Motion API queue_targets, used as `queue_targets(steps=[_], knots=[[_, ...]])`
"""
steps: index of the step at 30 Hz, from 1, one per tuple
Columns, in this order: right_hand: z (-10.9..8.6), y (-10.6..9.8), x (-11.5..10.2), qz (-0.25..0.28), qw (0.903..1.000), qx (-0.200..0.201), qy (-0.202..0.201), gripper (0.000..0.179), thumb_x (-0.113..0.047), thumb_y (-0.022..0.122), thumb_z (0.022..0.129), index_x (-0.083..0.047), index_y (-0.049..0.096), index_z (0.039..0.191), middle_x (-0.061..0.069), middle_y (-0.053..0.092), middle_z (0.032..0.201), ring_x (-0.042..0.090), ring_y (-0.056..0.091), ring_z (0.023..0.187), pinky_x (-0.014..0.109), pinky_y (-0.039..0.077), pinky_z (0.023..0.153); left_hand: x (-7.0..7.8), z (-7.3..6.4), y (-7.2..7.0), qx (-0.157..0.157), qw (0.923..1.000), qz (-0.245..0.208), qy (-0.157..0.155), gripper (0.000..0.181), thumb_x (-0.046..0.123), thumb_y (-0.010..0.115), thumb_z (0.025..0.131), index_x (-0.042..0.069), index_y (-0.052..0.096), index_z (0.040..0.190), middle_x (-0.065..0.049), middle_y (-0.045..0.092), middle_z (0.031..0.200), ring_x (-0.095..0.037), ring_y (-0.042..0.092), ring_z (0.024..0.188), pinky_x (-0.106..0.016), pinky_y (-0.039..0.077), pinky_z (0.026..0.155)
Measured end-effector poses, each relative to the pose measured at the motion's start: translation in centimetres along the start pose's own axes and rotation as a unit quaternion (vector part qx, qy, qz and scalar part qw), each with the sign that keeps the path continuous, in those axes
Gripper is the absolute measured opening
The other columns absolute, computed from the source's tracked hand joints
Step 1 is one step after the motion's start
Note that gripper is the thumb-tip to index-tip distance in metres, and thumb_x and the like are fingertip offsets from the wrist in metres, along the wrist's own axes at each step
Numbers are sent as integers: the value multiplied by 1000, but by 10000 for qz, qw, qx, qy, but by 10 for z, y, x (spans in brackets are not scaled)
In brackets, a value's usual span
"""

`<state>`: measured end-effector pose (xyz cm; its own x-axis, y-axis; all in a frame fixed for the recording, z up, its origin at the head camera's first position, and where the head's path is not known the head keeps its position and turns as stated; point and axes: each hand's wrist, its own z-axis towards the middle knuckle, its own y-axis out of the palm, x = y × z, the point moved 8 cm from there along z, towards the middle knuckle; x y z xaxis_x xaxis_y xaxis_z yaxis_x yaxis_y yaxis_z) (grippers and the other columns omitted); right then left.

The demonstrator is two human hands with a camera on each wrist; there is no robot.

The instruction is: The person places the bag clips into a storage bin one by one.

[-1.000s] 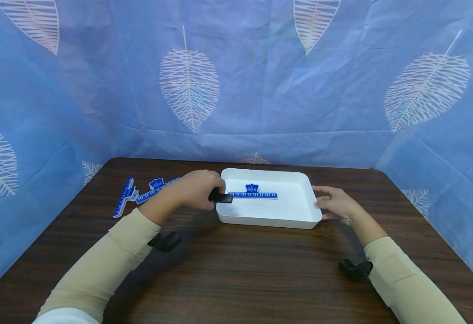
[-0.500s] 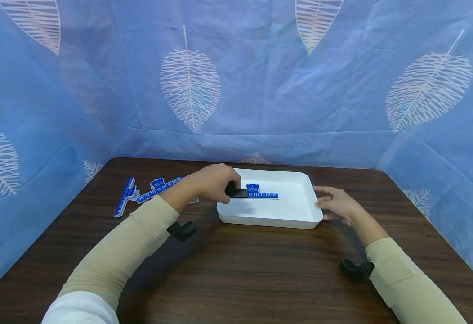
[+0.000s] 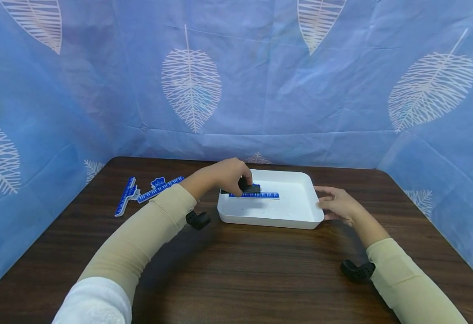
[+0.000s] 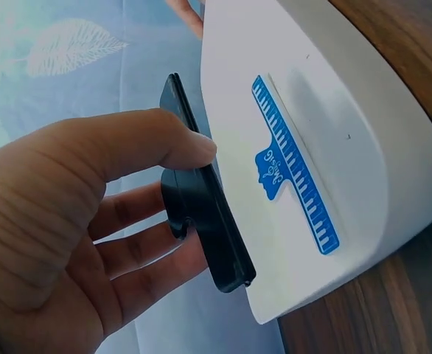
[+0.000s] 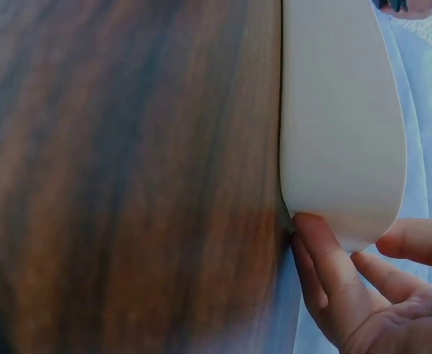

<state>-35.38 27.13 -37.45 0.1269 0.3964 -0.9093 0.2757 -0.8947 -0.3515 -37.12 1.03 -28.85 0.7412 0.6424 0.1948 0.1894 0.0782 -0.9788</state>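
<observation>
My left hand (image 3: 230,175) is above the left part of a white tray (image 3: 293,211). Between thumb and fingers it pinches a long black clip (image 4: 194,184), bar-shaped with a rounded grip, held apart from the tray floor. Under it, inside the tray, lies a blue clip (image 4: 293,166) with a piano-key pattern and white lettering; in the head view the hand and black clip partly cover it. My right hand (image 3: 337,204) holds the tray's right end, with fingertips (image 5: 312,225) low on the outer wall and another digit at the rim.
Two more blue piano-key clips lie on the dark wooden table (image 3: 261,270) left of the tray: one upright-angled clip (image 3: 125,198) and one slanted clip (image 3: 159,189), partly beside my left forearm. A blue leaf-print cloth (image 3: 240,90) hangs behind the table.
My left hand has moved rightward with the black clip, from the tray's left edge to over the blue clip inside. The right hand and tray stay in place.
</observation>
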Motion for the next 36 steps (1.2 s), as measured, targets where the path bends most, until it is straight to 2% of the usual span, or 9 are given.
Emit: queue_targets(steps=[6, 10, 18, 26, 31, 34, 36], knots=[[0, 0, 1, 15, 10000, -3, -14, 67, -1, 55, 96, 2, 20, 153, 35, 46, 134, 19, 67, 93, 39, 57, 78, 0, 17, 5, -127, 9998, 46, -155, 29, 13, 78, 78, 13, 74, 106, 2, 69, 102, -14, 57, 91, -30, 49, 85], [0, 1, 1, 46, 10000, -31, -23, 67, -1, 55, 96, 2, 20, 153, 36, 45, 135, 19, 67, 93, 39, 57, 78, -2, 27, 11, -318, 9990, 109, -294, 30, 11, 79, 77, 13, 75, 106, 2, 69, 103, -13, 58, 93, -29, 49, 88], [-2, 1, -1, 47, 9999, -80, -81, 67, -1, 54, 96, 2, 19, 153, 36, 44, 135, 20, 67, 95, 40, 57, 79, -12, 44, 20, -669, 9947, -25, -777, 28, 7, 80, 77, 15, 75, 104, 3, 67, 105, -14, 58, 98, -30, 49, 91], [-1, 1, 0, 60, 9999, -84, -61, 67, -2, 54, 97, 2, 19, 153, 37, 42, 137, 21, 67, 95, 39, 57, 78, -18, 52, 31, -960, 9898, 189, -1034, 24, 8, 79, 78, 15, 74, 101, 3, 65, 101, -15, 57, 93, -30, 51, 86], [-1, 1, 1, 68, 9999, -122, -56, 67, -1, 53, 97, 2, 18, 153, 38, 40, 138, 22, 67, 97, 39, 57, 78, -21, 53, 39, -1033, 9864, 132, -1270, 23, 9, 83, 76, 15, 71, 94, 2, 64, 97, -17, 59, 87, -29, 54, 72], [-1, 1, 1, 57, 9999, -129, -70, 67, -1, 53, 97, 2, 18, 153, 38, 41, 138, 21, 67, 96, 40, 57, 78, -19, 53, 43, -1083, 9853, 131, -1312, 24, 10, 84, 76, 15, 69, 94, 1, 63, 95, -18, 61, 83, -28, 54, 67], [-1, 2, 1, 56, 9999, -143, -76, 67, -1, 53, 97, 2, 17, 153, 38, 41, 138, 22, 66, 97, 40, 57, 79, -17, 54, 44, -1081, 9856, 242, -1281, 24, 9, 84, 76, 15, 68, 93, 1, 63, 94, -17, 60, 83, -27, 53, 68]])
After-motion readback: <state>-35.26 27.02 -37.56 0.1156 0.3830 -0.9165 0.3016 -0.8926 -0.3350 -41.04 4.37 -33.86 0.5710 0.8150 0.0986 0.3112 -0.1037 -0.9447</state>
